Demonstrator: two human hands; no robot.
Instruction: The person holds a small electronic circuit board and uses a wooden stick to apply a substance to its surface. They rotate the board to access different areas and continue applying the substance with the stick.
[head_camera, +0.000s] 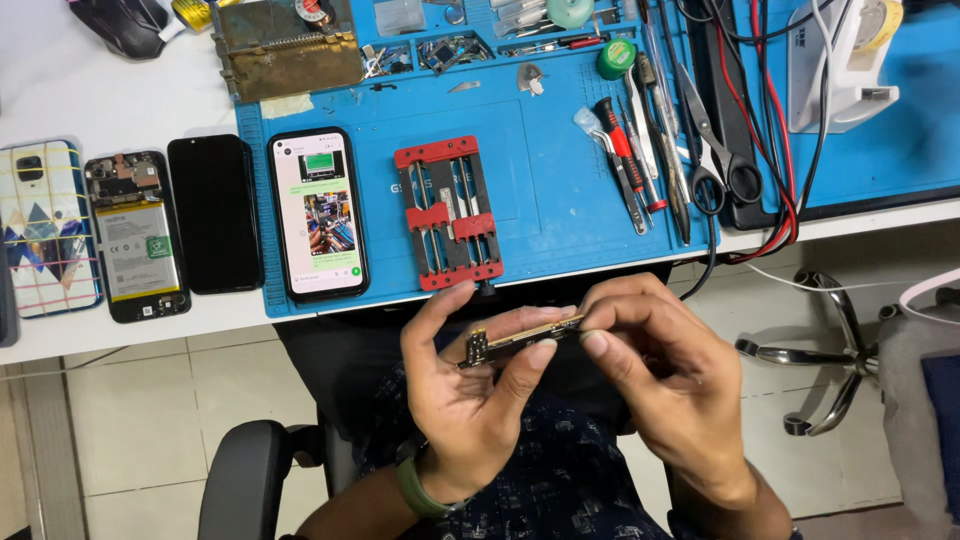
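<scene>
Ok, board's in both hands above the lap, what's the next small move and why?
Probably carry the circuit board forward to the red holder on the blue mat. The left hand and right hand pinch it in mid-air, and the holder's slot looks vacant.

A white desk (80, 90) stands over pale floor tiles (140, 420), with a chrome chair base (830, 360) at right.

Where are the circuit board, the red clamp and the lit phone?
circuit board (520, 338): head view, middle of its edge between both hands.
red clamp (447, 213): head view, centre bars.
lit phone (318, 213): head view, screen centre.
</scene>
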